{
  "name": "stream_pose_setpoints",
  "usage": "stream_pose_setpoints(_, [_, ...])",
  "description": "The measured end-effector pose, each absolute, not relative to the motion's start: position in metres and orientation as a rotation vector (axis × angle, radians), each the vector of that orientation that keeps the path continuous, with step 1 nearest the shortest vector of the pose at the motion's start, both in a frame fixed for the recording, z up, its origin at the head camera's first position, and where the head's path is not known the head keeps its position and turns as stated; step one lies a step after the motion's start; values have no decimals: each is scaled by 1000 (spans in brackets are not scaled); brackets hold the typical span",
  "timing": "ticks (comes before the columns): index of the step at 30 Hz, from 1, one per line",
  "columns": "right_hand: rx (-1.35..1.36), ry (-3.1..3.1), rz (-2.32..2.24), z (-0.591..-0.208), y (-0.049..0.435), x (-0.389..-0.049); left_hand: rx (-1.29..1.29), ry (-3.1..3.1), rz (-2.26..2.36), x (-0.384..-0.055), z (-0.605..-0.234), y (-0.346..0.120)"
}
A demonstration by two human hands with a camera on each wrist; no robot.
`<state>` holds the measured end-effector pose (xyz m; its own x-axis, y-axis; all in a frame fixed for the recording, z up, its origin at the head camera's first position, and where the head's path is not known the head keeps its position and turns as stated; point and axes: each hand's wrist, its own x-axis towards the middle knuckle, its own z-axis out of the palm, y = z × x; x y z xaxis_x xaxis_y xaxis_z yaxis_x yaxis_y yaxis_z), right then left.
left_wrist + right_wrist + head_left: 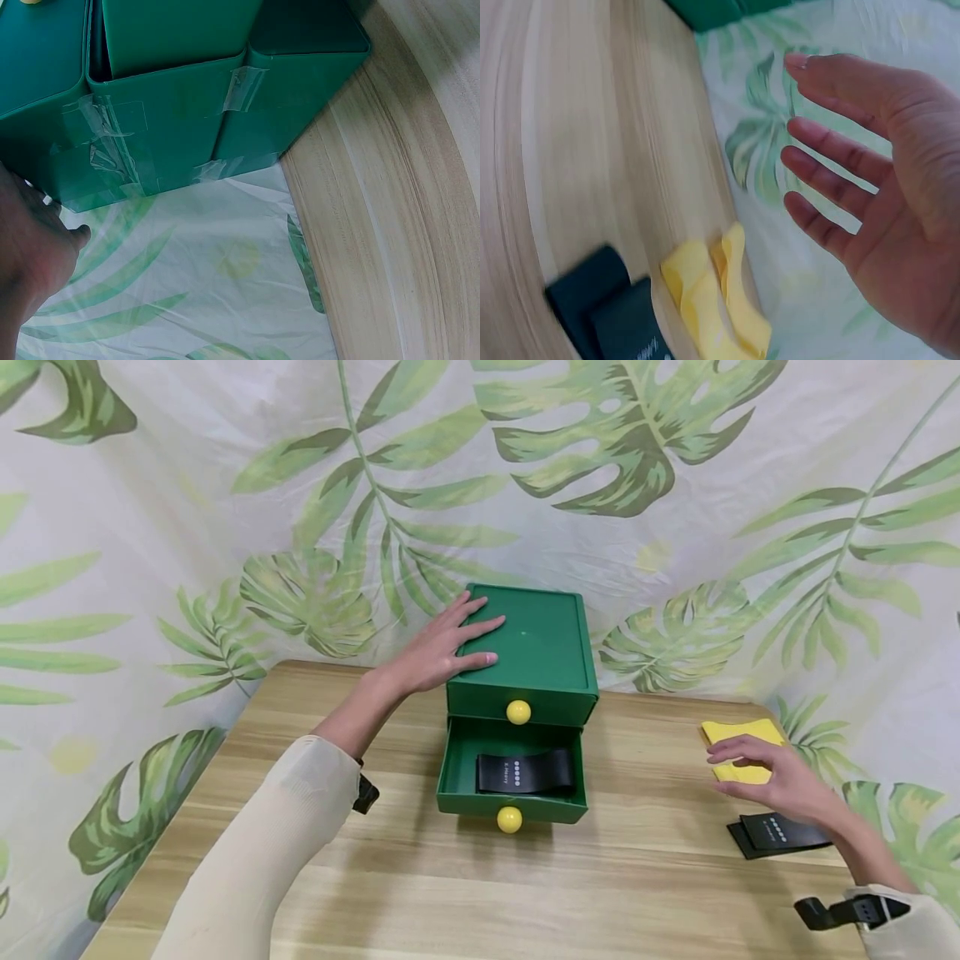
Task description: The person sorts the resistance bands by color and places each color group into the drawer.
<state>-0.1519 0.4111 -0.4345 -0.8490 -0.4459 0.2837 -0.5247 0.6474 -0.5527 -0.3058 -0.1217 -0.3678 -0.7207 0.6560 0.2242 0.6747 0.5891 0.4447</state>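
A green drawer unit (547, 647) with yellow knobs stands at the back middle. My left hand (442, 647) rests on its top left edge, fingers spread. Below the top drawer, another drawer (472, 805) is pulled out, holding a folded black exercise band (525, 772) with "X-Heavy" printed on it. At the right, my right hand (783, 777) hovers with loosely bent fingers and holds nothing. In the head view it overlaps a folded yellow band (738, 731) and a black band (787, 837). The right wrist view shows this hand (900, 180) apart from the yellow band (694, 289).
The wooden table (600, 885) ends just behind the drawer unit, against a leaf-print cloth (570, 552). Clear tape (109, 142) joins the unit's sections at the side. A black strap (862, 910) circles the right wrist.
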Motion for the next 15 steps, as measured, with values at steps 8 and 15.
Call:
stream_pose_setpoints(8, [731,-2832,1057,-443,451,-145,-1156,-2774,-800,-305,-368,-121])
stream_pose_setpoints(15, [656,-2899,1110,-451,478,-139,-1155,-2772,-813,-306,-368,-121])
